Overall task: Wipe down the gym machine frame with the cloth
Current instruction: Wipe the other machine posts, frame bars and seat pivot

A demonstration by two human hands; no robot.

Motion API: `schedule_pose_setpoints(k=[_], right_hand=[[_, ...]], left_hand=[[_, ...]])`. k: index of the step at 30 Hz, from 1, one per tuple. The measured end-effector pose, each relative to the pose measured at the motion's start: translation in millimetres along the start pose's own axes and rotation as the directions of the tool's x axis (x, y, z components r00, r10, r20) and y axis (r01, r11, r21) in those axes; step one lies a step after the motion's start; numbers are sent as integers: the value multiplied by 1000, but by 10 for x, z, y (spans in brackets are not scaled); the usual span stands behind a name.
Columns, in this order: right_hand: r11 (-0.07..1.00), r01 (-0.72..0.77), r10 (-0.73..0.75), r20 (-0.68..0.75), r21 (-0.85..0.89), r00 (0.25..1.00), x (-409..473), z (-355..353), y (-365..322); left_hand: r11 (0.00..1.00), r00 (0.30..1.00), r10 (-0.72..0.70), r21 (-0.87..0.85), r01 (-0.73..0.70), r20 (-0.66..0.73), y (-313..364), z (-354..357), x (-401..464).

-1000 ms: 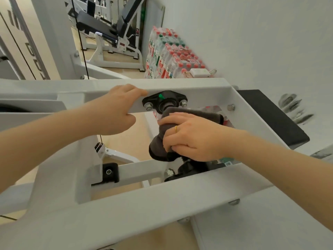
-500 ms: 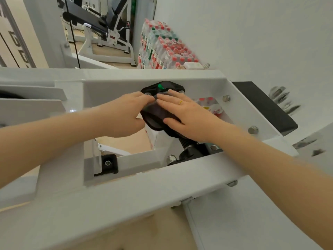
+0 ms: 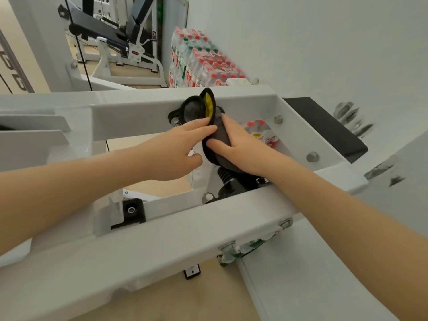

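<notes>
A white gym machine frame (image 3: 143,117) spans the view, with a near beam (image 3: 162,237) and a far beam joined by a black pivot shaft (image 3: 225,176). A dark grey cloth (image 3: 196,110) with a yellow inner side is wrapped over the shaft and the black bearing mount on the far beam. My right hand (image 3: 240,149) grips the cloth around the shaft, thumb in front. My left hand (image 3: 176,151) reaches in beside it, and its fingertips pinch the cloth's folded edge.
Shrink-wrapped packs of water bottles (image 3: 199,63) are stacked against the white wall behind the frame. A black pad (image 3: 324,126) sticks out at the right. A weight bench (image 3: 111,35) stands at the back left on the wooden floor. Bolts (image 3: 312,156) stud the frame's right plate.
My left hand left the far beam and came onto the cloth. The right hand slid the cloth up the shaft to the bearing mount, and a yellow fold now shows at the top.
</notes>
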State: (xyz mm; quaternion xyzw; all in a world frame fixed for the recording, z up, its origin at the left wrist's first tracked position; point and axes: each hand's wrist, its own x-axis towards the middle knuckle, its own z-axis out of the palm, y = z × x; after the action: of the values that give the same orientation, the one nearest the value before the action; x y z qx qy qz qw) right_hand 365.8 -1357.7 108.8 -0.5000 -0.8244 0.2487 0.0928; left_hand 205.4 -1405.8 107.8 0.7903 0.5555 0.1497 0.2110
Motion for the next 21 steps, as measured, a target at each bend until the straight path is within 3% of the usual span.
schedule_pose_setpoints(k=[4, 8, 11, 13, 17, 21], right_hand=[[982, 51, -48, 24, -182, 999, -245, -27, 43], [952, 109, -122, -30, -285, 992, -260, -151, 94], [967, 99, -149, -204, -233, 968, -361, -449, 340], [946, 62, -155, -278, -317, 948, -433, -690, 633], [778, -30, -120, -195, -628, 973, -554, -1021, 1234], [713, 121, -194, -28, -691, 981, -537, -1077, 1367]], left_hand=[[996, 997, 68, 63, -66, -21, -6, 9, 9], [983, 983, 96, 171, -69, -156, 104, 33, 59], [977, 974, 167, 157, -143, -153, 279, 59, 98], [972, 972, 189, 168, -165, -137, 419, 108, 137], [970, 971, 211, 143, -195, -112, 686, 276, 223], [960, 963, 268, 79, -268, 14, 912, 409, 244]])
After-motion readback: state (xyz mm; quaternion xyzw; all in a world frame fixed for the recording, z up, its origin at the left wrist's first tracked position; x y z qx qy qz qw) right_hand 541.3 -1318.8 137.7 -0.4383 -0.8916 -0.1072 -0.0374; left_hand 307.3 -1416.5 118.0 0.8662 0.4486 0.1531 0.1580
